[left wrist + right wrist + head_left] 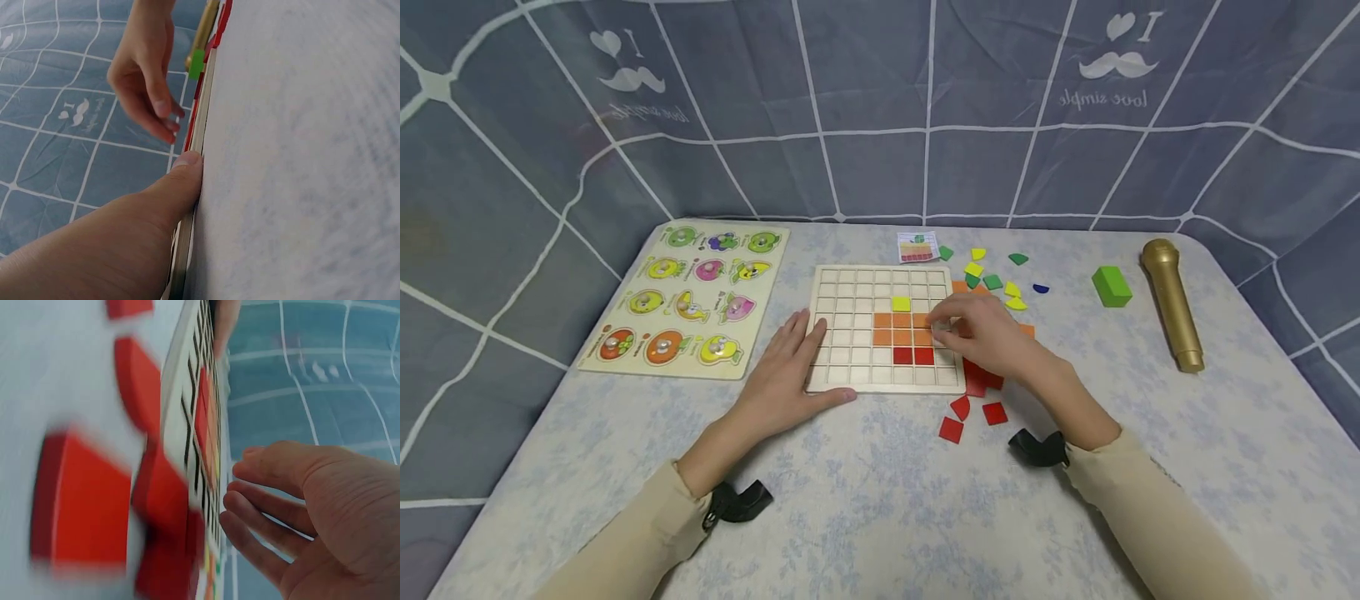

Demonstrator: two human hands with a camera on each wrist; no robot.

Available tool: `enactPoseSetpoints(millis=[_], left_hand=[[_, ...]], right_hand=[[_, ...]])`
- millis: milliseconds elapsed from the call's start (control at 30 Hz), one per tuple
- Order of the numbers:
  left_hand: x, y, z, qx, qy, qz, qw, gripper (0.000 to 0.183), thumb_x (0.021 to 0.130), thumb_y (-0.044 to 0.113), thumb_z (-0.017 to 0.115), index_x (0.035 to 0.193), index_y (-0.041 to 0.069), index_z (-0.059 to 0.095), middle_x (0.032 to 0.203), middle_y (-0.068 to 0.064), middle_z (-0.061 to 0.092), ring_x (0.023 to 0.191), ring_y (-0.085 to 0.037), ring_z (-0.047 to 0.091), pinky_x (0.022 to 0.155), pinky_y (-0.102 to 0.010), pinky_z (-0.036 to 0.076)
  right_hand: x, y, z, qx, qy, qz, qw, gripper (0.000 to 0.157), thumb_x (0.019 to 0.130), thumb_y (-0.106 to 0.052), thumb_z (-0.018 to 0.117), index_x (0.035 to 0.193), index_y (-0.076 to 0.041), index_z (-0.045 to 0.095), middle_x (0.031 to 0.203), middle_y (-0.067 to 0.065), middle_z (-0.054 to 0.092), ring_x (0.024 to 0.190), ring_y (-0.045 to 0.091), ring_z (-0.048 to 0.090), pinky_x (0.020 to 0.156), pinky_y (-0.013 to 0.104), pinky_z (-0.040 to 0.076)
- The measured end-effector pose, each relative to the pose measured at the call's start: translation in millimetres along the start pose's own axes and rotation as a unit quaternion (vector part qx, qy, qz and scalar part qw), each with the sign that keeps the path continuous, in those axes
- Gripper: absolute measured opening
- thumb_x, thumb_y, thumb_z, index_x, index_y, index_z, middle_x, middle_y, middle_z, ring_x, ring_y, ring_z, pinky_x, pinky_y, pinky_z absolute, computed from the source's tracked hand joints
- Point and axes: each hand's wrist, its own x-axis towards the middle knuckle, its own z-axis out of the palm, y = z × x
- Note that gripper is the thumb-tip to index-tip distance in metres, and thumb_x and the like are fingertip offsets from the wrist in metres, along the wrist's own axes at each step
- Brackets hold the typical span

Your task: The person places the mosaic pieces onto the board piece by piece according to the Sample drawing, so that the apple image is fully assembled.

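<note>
A pale wooden grid board (pixel 847 367) lies in the middle of the table. Set into it are a yellow square tile (pixel 901 304), two rows of orange tiles (pixel 892 329) and two red tiles (pixel 903 356). My left hand (pixel 778 375) rests at the board's left side, fingers extended along the edge and thumb (pixel 181 178) at the near edge. Over the board's right edge is my right hand (pixel 988 333), beside the orange and red tiles. Its fingers (pixel 256 506) are loosely bent, and no piece shows between them in the right wrist view.
Loose red pieces (pixel 951 430) lie right of the board, with yellow and green ones (pixel 992 282) farther back. A small pattern card (pixel 917 247) lies behind the board. Left stands a fruit puzzle board (pixel 700 279); a green block (pixel 1111 286) and gold microphone (pixel 1172 308) are far right.
</note>
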Motion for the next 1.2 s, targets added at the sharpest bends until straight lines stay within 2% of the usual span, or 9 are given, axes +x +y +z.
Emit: enactPoseSetpoints(millis=[200,400,567,733,1033,1200], left_hand=[[-0.1,-0.4,-0.3,0.000,-0.001,-0.002,1.0000,0.111,0.088,0.061,0.077,0.168,0.003,0.023,0.176,-0.022,0.009,0.164,-0.039,0.006,0.133,-0.057,0.013],[-0.6,-1.2,0.6,-0.002,0.002,-0.001,1.0000,0.111,0.088,0.062,0.077,0.167,0.004,0.024,0.176,-0.022,0.010,0.165,-0.038,0.006,0.132,-0.059,0.014],[-0.1,-0.1,0.9,-0.006,0.003,0.000,1.0000,0.112,0.088,0.062,0.077,0.167,0.004,0.024,0.176,-0.022,0.010,0.164,-0.038,0.006,0.132,-0.059,0.014],[0.2,0.3,-1.4,-0.004,-0.003,-0.008,1.0000,0.112,0.088,0.063,0.076,0.168,0.005,0.024,0.176,-0.022,0.008,0.165,-0.038,0.005,0.132,-0.059,0.014],[0.5,-0.4,-2.3,-0.006,0.001,-0.003,1.0000,0.111,0.088,0.062,0.077,0.168,0.004,0.024,0.176,-0.022,0.009,0.165,-0.038,0.005,0.133,-0.058,0.013],[1.2,-0.4,-0.8,-0.004,0.000,0.000,1.0000,0.112,0.088,0.062,0.076,0.167,0.003,0.024,0.176,-0.023,0.009,0.164,-0.038,0.005,0.133,-0.058,0.013]], right_hand=[[-22.1,24.1,-24.6,-0.015,0.007,0.064,0.998,0.028,0.096,-0.014,0.078,0.122,-0.004,0.077,0.116,0.011,0.076,0.105,0.028,0.071,0.092,0.049,0.063],[-35.8,42.3,-47.5,-0.043,-0.021,0.114,0.992,0.029,0.094,-0.014,0.078,0.121,-0.003,0.077,0.115,0.015,0.075,0.106,0.033,0.072,0.092,0.053,0.062],[-45.6,55.3,-61.5,-0.057,-0.047,0.133,0.988,0.030,0.092,-0.012,0.080,0.120,-0.002,0.077,0.114,0.015,0.075,0.107,0.033,0.068,0.096,0.055,0.061],[-45.6,64.7,-66.6,-0.065,-0.061,0.139,0.986,0.029,0.089,-0.007,0.082,0.117,0.000,0.077,0.111,0.016,0.075,0.103,0.032,0.067,0.095,0.056,0.060],[-43.6,72.2,-61.8,-0.074,-0.032,0.133,0.988,0.022,0.088,-0.009,0.083,0.108,-0.002,0.079,0.098,0.011,0.074,0.091,0.027,0.067,0.084,0.046,0.062],[-44.2,68.7,-61.8,-0.074,-0.009,0.118,0.990,0.021,0.086,-0.012,0.084,0.104,-0.003,0.079,0.093,0.008,0.074,0.088,0.025,0.067,0.078,0.038,0.059]])
